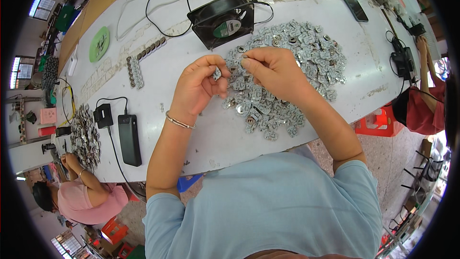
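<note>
A wide heap of small silvery metal parts (273,103) lies on the white table, partly covered by my hands. Over its left edge, my left hand (201,79) is curled, with a small metal part (217,73) held against its fingers. My right hand (273,69) pinches another small metal piece (245,57) between thumb and forefinger, just above the heap. A gap separates the two hands. What the pieces are exactly is too small to make out.
A black fan (223,19) stands behind the heap. Left of it are rows of metal parts (136,73) and a green tray (99,44). A black power bank (129,140) lies near the left; a phone (351,3) lies far right. Co-workers sit at both sides.
</note>
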`<state>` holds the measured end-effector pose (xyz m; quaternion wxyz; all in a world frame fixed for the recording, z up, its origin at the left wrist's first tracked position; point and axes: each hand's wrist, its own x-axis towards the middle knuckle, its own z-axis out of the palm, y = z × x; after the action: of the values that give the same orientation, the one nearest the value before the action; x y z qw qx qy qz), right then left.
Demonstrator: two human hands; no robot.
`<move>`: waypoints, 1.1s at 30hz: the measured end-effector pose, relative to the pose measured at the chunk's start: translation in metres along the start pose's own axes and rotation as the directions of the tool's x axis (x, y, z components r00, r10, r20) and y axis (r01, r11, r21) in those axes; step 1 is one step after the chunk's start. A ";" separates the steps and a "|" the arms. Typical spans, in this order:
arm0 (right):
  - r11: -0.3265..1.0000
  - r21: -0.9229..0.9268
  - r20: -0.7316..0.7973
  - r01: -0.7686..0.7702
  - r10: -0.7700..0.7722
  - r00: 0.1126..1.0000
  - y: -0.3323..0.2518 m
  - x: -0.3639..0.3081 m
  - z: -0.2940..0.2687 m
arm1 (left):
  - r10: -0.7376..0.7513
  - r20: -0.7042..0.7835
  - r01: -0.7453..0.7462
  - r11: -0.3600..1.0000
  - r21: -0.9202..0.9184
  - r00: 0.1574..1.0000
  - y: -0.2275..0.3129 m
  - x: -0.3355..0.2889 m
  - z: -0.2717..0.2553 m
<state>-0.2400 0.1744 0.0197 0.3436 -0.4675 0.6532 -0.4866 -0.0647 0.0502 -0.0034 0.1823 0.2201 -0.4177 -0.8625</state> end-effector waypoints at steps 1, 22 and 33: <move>1.000 0.001 0.000 0.003 -0.003 1.000 0.001 0.002 0.000 | -0.010 0.003 0.010 1.000 0.006 1.000 0.001 0.000 -0.001; 0.997 0.036 0.075 -0.071 0.068 0.995 -0.019 0.019 0.005 | 0.663 0.514 -0.484 -0.252 0.838 0.544 0.000 0.004 0.013; 0.997 0.013 0.025 -0.078 0.078 0.997 -0.026 0.019 0.011 | 0.652 0.551 -0.482 -0.308 0.820 0.521 0.001 0.007 0.007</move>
<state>-0.2290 0.1502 0.0417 0.3736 -0.4450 0.6632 -0.4718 -0.0739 0.0504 -0.0006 0.4096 0.1008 -0.8972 -0.1308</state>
